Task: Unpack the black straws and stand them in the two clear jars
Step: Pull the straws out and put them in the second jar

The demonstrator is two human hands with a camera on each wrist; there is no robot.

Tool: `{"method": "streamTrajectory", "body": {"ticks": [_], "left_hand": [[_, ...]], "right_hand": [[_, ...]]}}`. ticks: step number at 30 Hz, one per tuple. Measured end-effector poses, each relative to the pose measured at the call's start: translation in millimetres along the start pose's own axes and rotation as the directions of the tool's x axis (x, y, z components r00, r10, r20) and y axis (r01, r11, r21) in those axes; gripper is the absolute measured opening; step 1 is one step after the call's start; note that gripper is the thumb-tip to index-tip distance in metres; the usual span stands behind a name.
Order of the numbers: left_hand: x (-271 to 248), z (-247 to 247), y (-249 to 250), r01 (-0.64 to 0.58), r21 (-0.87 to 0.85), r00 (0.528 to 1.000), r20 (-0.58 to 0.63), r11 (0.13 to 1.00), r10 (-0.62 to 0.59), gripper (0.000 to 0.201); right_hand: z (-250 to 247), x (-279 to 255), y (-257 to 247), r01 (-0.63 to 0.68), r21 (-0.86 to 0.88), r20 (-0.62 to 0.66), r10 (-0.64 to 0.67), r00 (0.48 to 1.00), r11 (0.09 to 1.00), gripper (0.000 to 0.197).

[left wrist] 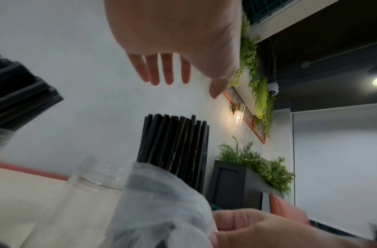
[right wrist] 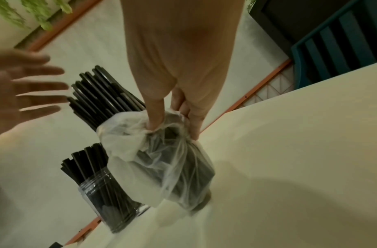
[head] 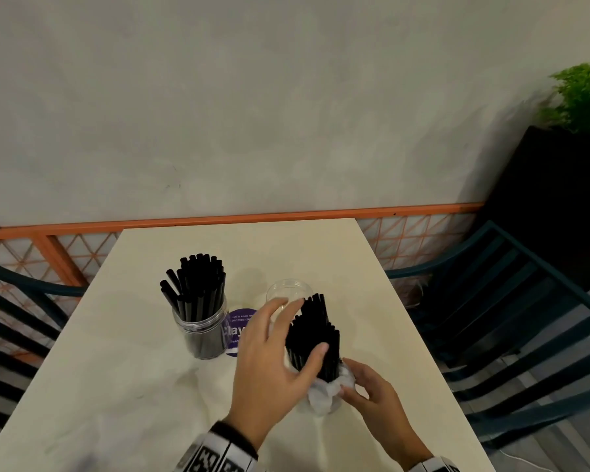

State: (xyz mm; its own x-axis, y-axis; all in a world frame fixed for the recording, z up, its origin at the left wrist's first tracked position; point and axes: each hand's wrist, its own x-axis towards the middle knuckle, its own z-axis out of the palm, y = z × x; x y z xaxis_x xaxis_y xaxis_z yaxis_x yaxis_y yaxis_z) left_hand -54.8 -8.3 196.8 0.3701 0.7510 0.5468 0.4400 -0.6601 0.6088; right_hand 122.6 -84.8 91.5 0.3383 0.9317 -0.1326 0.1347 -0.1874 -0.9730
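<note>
Right hand (head: 372,390) pinches crinkled filmy bag (right wrist: 162,159) — slim matte straws (head: 315,335) inside

A bundle of loose black plastic straws (head: 315,335) stands tilted in a crumpled translucent plastic bag (head: 324,391) on the table, just before an empty clear round jar (head: 288,291), with a second clear jar (head: 201,332), straw-filled and upright, to its left.

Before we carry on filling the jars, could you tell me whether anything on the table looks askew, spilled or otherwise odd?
Nothing is spilled or damaged. A few straws in the filled jar lean out to the left, which is minor. The second jar stands upright and empty, and the right hand grips the plastic wrap around the remaining straws.
</note>
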Motion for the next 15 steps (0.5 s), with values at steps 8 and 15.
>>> {"method": "streamTrajectory", "body": {"ticks": [8, 15], "left_hand": [[17, 41, 9, -0.065, 0.237, 0.936, 0.352, 0.969, -0.023, 0.07], [32, 59, 12, -0.089, 0.342, 0.884, 0.459, 0.936, -0.083, 0.063]], "right_hand": [[-7, 5, 14, -0.053, -0.043, 0.05, 0.056, 0.997, 0.998, 0.041], [-5, 3, 17, -0.035, -0.086, 0.061, 0.04, 0.997, 0.996, 0.042]]}}
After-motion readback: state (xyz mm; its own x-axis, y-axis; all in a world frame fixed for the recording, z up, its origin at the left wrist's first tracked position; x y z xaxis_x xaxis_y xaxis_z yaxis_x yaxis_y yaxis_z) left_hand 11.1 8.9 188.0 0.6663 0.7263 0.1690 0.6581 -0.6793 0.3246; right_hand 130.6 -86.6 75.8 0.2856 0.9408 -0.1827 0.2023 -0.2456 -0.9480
